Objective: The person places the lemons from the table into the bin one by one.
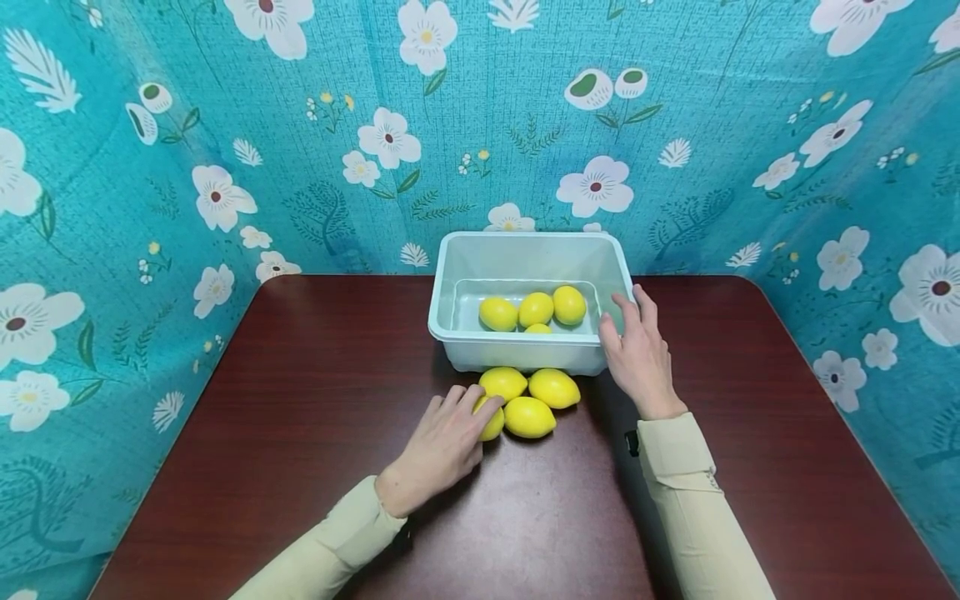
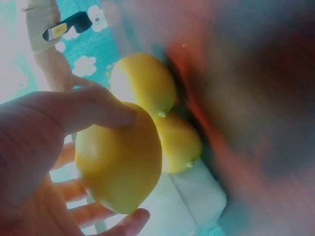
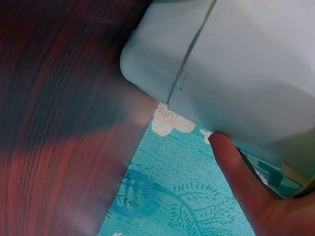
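Observation:
In the head view my left hand (image 1: pixel 442 446) grips a yellow lemon (image 1: pixel 491 419) on the brown table, at the left of a small group. Seen from the left wrist, my thumb lies across this lemon (image 2: pixel 118 162) with fingers around its far side. The other lemons (image 1: pixel 529 417) lie right beside it, in front of a pale blue bin (image 1: pixel 525 357). My right hand (image 1: pixel 641 358) holds the bin's right rim near the front corner, fingers spread. From the right wrist, one finger (image 3: pixel 236 167) touches the bin's outer wall (image 3: pixel 236 73).
Several lemons (image 1: pixel 536 309) lie inside the bin, towards its front. The bin stands at the back edge of the table (image 1: pixel 322 358). Behind and beside the table hangs a turquoise cloth (image 1: pixel 465 133) with white flowers.

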Demonstrator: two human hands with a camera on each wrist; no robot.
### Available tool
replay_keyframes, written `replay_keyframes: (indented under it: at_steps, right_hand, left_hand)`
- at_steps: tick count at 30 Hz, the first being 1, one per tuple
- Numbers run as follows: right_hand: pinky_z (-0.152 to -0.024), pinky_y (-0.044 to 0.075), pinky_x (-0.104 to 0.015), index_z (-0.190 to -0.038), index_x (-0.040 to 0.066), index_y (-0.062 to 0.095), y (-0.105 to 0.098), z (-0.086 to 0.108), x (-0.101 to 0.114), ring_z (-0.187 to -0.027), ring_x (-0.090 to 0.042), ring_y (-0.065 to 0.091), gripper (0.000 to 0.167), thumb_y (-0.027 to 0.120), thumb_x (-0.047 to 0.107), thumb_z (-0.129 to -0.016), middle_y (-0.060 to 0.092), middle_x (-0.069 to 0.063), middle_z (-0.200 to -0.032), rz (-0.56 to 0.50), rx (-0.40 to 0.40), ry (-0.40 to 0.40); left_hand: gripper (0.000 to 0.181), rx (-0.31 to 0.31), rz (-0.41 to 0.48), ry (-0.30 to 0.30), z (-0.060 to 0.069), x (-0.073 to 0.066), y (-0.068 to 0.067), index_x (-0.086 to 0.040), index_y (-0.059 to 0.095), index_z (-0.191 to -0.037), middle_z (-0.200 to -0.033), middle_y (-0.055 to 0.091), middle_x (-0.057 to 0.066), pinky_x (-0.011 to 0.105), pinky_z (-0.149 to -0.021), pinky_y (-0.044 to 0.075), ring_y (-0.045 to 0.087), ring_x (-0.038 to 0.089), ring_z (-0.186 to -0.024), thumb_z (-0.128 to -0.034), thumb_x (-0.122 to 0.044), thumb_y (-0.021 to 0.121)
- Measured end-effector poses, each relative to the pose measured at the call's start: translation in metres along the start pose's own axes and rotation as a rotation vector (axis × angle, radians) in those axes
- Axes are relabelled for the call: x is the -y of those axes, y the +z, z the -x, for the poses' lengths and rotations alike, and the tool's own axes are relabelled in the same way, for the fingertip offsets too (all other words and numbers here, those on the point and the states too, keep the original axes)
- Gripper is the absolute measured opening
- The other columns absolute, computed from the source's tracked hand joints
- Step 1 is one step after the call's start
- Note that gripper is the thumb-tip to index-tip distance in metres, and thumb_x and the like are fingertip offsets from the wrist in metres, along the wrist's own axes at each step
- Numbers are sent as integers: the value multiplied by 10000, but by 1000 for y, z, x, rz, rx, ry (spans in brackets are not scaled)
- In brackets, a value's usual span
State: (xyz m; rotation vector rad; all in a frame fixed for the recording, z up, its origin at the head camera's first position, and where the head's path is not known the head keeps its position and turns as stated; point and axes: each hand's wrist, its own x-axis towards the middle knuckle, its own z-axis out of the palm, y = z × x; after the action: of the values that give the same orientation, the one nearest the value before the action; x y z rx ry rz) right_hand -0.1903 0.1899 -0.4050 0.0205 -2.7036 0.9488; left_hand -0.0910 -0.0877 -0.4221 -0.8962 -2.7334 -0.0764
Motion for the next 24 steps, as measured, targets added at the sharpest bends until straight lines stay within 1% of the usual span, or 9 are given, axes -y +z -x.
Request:
replay_keyframes:
  at_steps: [4,8,12,15,24]
  right_hand:
    - [-767,485,-600,-1427,79,441,1,0,0,-1050,-443,560,547,352,411,-1001,195,-127,-1596,0,-6,-2]
    - [-745,483,-590,-1424,77,444,0,1,0,-1020,-444,564,548,345,412,-1001,197,-131,-1595,4,-9,-2]
    - [-742,482,-586,-1424,81,443,0,0,1,-1016,-441,563,547,347,413,-1000,199,-130,-1594,6,-9,1]
    - [-760,483,-594,-1425,82,442,0,1,1,-1044,-441,556,543,351,408,-1000,199,-129,-1594,2,-7,3]
    - [-759,488,-598,-1420,82,446,0,1,0,-1056,-439,553,537,355,404,-999,201,-127,-1593,2,-10,-2]
  left_hand:
    - [559,-16,0,-5,-2,3,-6,-174,494,-1230,-1104,526,43,307,-630,429,489,238,-920,-726,-144,733]
    - [570,-32,2,-11,-5,6,-12,-171,491,-1254,-1110,528,50,313,-637,434,500,251,-941,-736,-149,729]
    - [594,-32,8,-22,-8,8,-16,-180,478,-1286,-1139,532,45,316,-655,445,507,249,-978,-751,-176,737]
    - [605,-34,19,-29,-9,8,-20,-180,477,-1304,-1151,537,43,318,-662,448,508,248,-990,-757,-190,736]
    - [585,-74,36,-46,-12,12,-29,-161,500,-1307,-1152,551,47,310,-660,439,512,242,-949,-772,-232,726]
